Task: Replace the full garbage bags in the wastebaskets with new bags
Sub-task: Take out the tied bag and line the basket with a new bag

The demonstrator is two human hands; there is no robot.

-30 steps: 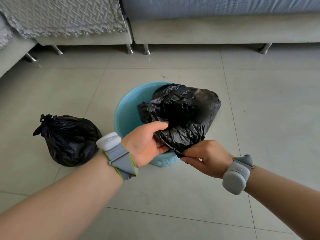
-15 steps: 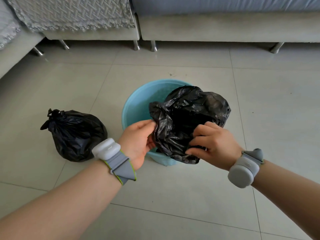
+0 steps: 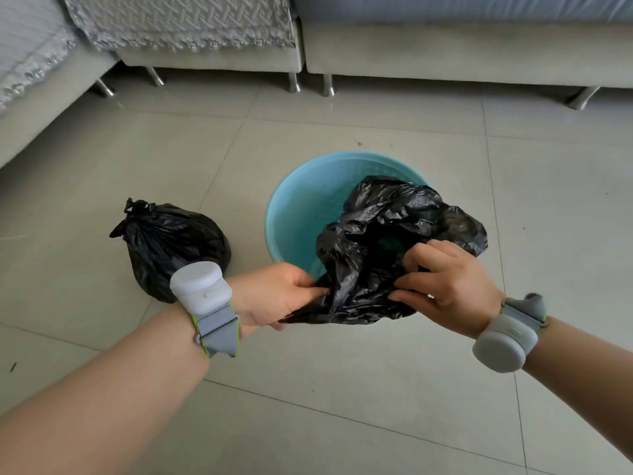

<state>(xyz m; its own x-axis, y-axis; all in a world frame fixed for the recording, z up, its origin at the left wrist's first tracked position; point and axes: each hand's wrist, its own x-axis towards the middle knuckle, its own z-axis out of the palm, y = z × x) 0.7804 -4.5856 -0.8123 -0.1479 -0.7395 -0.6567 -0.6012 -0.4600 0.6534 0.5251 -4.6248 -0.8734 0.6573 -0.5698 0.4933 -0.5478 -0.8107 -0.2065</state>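
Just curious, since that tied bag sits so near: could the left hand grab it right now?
Likely yes, once freed: the tied bag lies on open floor beside the left hand, which now grips the new bag.

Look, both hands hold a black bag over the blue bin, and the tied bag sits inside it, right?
No. The head view shows the tied bag on the floor beside the blue bin. Left hand and right hand hold the black bag over it.
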